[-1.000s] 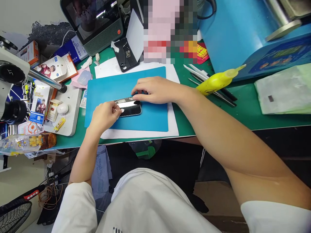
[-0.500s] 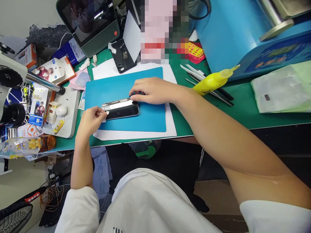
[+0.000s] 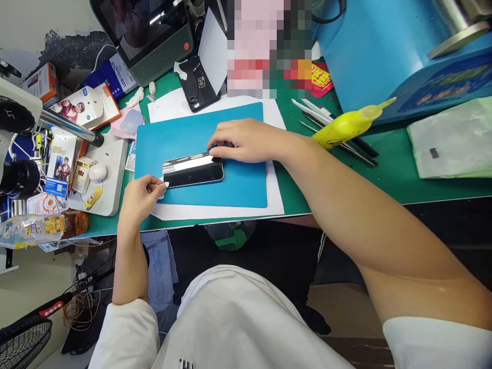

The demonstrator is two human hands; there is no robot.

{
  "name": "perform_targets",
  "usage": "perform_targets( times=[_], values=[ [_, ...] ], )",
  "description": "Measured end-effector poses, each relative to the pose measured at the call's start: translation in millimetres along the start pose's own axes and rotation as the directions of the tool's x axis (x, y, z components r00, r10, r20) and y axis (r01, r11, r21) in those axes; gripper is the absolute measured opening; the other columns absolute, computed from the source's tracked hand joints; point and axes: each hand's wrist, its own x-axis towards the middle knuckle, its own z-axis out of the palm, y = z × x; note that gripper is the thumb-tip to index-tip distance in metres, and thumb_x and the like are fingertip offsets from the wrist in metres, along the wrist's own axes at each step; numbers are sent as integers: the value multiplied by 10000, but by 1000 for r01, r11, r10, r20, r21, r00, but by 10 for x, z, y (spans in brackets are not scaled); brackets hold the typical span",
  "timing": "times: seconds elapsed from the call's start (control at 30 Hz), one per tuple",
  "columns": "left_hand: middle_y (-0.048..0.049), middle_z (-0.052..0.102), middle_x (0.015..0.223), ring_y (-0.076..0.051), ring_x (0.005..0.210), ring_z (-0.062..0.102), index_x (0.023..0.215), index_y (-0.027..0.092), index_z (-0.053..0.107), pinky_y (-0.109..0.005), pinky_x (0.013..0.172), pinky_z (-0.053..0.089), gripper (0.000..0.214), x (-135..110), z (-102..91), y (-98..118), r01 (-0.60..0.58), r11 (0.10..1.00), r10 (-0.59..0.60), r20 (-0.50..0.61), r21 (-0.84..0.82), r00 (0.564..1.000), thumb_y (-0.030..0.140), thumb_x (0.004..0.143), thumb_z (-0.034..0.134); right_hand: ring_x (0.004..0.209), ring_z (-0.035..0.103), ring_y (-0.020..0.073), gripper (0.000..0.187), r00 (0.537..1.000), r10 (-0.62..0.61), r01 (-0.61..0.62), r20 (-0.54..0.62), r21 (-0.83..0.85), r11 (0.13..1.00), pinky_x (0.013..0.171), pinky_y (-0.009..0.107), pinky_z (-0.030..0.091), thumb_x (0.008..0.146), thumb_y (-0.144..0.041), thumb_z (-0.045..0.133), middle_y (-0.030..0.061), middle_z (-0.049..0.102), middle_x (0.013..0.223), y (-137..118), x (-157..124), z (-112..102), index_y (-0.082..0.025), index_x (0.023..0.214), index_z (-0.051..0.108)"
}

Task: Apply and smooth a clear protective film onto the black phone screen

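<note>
The phone [image 3: 192, 171] lies flat, screen up, on the blue mat [image 3: 238, 187], near the mat's left half, with its long side running left to right. The mat rests on a white sheet [image 3: 215, 211], which in turn lies on the green tabletop [image 3: 384, 179]. The right hand [image 3: 246, 141] is positioned over the phone's far right corner. Its fingers [image 3: 217, 146] are curled downward, and their tips bear on that corner and hold the phone against the mat. The left hand [image 3: 140, 197] sits just off the phone's left end, at the near left edge of the mat. Its thumb and forefinger are closed in a pinch on a small white piece [image 3: 162, 190], which is just beside the phone's near left corner; contact between the two cannot be determined. A yellow squeeze bottle [image 3: 348, 125] lies on its side to the right of the mat, resting across several thin metal tools [image 3: 311, 110]. A microscope [image 3: 19, 128] stands at the left edge, above a white base plate [image 3: 109, 169].
</note>
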Motion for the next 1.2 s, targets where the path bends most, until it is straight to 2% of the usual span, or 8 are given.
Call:
perform_targets(
  times=[0.13,0.3,0.47,0.63,0.77,0.93,1.2],
  values=[
    [-30,743,752,-242,743,663,821,249,725,-353,710,435,191,-19,22,116,-27,988,32,-29,150,999,415,896,668,1020,677,313,478,1000,-2,2,-6,-8,1000,846,442,472,1049,-585,504,120,765,1146,-5,1,2,-259,1193,822],
    [-45,766,804,-261,785,694,835,238,746,-356,733,440,157,10,158,425,-107,966,92,73,236,993,317,958,687,1036,677,329,499,999,24,-25,20,1,1000,874,453,460,1038,-592,511,137,755,1160,-22,12,-11,-247,1218,824],
    [-40,785,816,-253,785,699,843,226,746,-354,727,418,162,67,388,804,-231,947,193,180,223,965,263,986,678,1003,675,309,469,1000,2,-2,-2,-4,1000,858,432,453,1048,-559,511,130,759,1132,-20,13,-3,-241,1199,822],
    [-28,781,799,-234,769,692,842,218,730,-340,715,415,152,138,490,1037,-281,945,239,233,168,943,207,973,654,993,683,298,457,999,-38,38,-25,-14,999,844,416,460,1057,-541,512,123,762,1104,22,24,18,-225,1180,819],
    [-28,773,809,-228,760,669,819,222,706,-346,722,404,179,222,499,1129,-255,945,220,181,205,959,168,969,625,1035,697,314,462,998,-55,55,-24,-26,998,857,431,476,1069,-537,495,135,766,1119,39,33,25,-217,1170,812],
    [-32,758,805,-239,780,659,803,224,691,-351,716,396,158,324,469,1178,-240,944,194,204,228,959,169,946,655,1054,709,329,443,998,-50,49,-29,-25,998,867,454,491,1077,-497,470,141,776,1126,9,33,19,-223,1166,806],
    [-15,739,759,-205,717,625,810,218,693,-337,678,393,108,462,358,1046,-144,981,123,155,131,980,220,918,683,1118,715,348,436,999,-27,27,-23,-6,1000,911,479,501,1073,-501,474,144,780,1183,-4,38,9,-239,1190,803]
  ],
)
